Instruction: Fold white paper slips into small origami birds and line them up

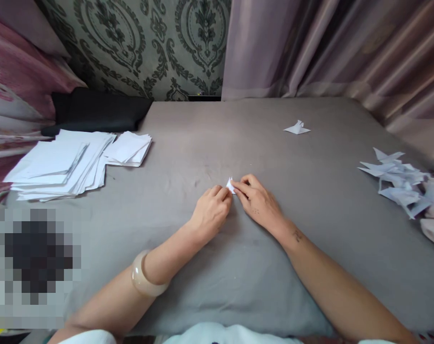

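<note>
A small folded piece of white paper [231, 186] is pinched between my two hands over the middle of the grey-covered table. My left hand [211, 210] has its fingers closed at the paper's lower left side, and a pale bangle circles that wrist. From the right, the thumb and index finger of my right hand [259, 200] press on the paper's edge. Much of the folded paper is hidden behind my fingers; a pointed tip shows at its top.
At the left lie stacks of larger white paper sheets [55, 162] and a smaller stack of paper squares [128, 147]. Behind them is a black cloth [98, 111]. One folded paper bird [298, 127] sits at the back right. Several more folded papers [399, 179] are heaped at the right edge.
</note>
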The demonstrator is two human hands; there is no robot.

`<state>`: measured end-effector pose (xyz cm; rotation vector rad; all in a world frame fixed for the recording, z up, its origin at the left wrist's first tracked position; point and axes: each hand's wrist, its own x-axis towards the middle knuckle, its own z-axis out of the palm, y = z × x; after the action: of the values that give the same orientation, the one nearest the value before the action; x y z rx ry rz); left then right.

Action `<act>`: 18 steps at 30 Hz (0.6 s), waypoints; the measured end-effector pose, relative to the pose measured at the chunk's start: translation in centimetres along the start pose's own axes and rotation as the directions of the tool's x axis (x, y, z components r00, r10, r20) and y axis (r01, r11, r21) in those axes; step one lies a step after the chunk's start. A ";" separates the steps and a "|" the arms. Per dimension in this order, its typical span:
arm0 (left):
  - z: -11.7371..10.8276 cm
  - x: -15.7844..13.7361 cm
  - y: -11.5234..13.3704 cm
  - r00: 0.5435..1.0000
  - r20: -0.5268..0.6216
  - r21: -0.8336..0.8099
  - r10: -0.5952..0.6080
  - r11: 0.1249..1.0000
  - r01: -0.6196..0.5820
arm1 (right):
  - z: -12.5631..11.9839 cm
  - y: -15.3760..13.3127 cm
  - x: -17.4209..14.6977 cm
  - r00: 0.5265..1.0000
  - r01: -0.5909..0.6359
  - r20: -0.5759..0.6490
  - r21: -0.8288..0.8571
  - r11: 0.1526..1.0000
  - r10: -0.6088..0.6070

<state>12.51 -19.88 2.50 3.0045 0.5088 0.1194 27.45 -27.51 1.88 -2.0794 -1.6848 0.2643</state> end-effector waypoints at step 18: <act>0.1 0.6 -1.2 0.882 -0.166 -0.556 -0.441 0.780 0.285 | 0.6 0.9 0.3 0.996 -0.073 -0.032 0.145 0.987 0.078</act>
<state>12.67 -18.52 2.30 2.3132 0.9155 0.5726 28.08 -27.24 1.01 -2.0314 -1.5206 0.3576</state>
